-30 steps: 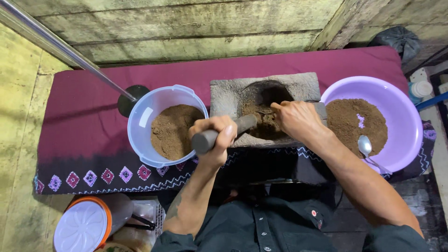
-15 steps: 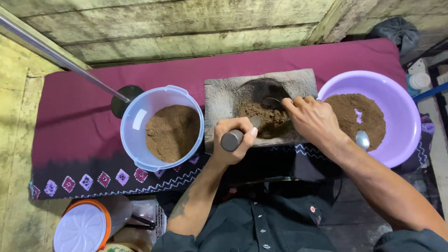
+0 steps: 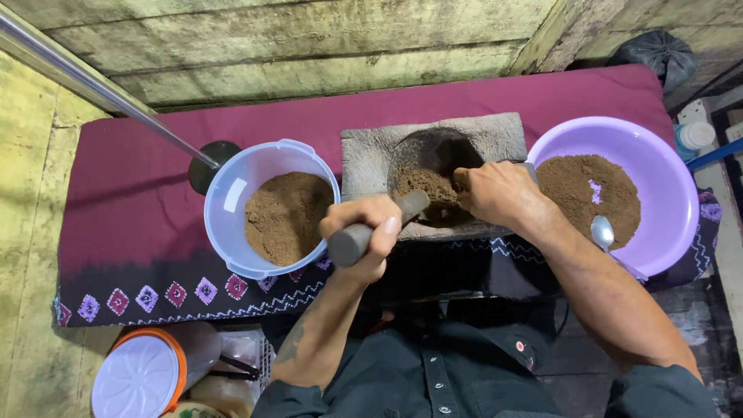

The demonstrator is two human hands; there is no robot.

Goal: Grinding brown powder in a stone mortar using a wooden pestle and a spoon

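**Head view: both hands at the stone mortar**

Spread under everything, table [image 3: 139,193] in maroon cloth with patterned hem. Right of the stone mortar [image 3: 371,155], purple basin [image 3: 665,186] of brown powder with a spoon [image 3: 602,231] on its near side. Left of the mortar, pale blue tub [image 3: 232,193], also holding brown powder. In the mortar's hollow, a clump of brown paste [image 3: 422,184]. Left hand [image 3: 364,236] clenched around a grey pestle [image 3: 375,228], tip slanting into the mortar. Right hand [image 3: 499,193] curled at the mortar's right edge, fingers on the paste; grasp unclear.
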